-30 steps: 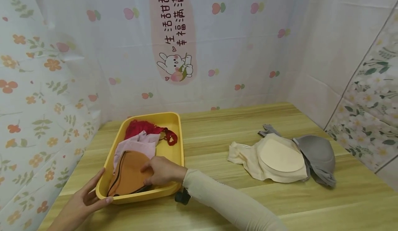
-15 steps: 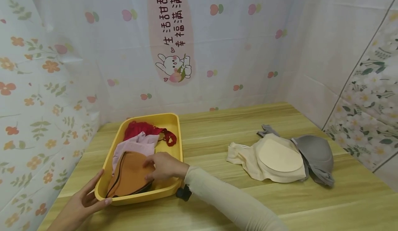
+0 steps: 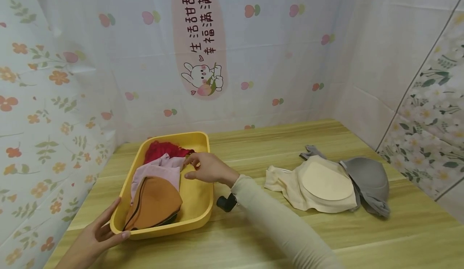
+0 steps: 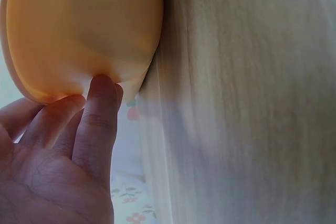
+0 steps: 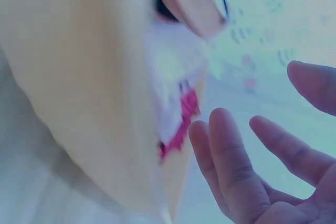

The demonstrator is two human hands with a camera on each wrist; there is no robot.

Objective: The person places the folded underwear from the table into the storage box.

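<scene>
Nearest, the left hand (image 3: 95, 236) grips the near left corner of the yellow tray (image 3: 193, 200), its thumb at the near side. The left wrist view shows what the head view hides: fingertips (image 4: 101, 85) pressed against the tray's outer wall.

Between the hands, an orange cup-shaped garment (image 3: 159, 202) with dark edging lies in the tray. To the right, a pale sleeve (image 3: 279, 216) leads to the right hand (image 3: 208, 168), which hovers over the tray's right part; the right wrist view shows its fingers parted and holding nothing. Only the head view shows the black object (image 3: 225, 203) under that wrist.

Beyond the orange garment, a lilac garment (image 3: 157, 172) lies left of the right hand, then a red garment (image 3: 164, 150), partly hidden by that hand in the head view. Well to its right, a beige bra (image 3: 326, 180) overlaps a grey bra (image 3: 367, 178); neither wrist view shows them.
</scene>
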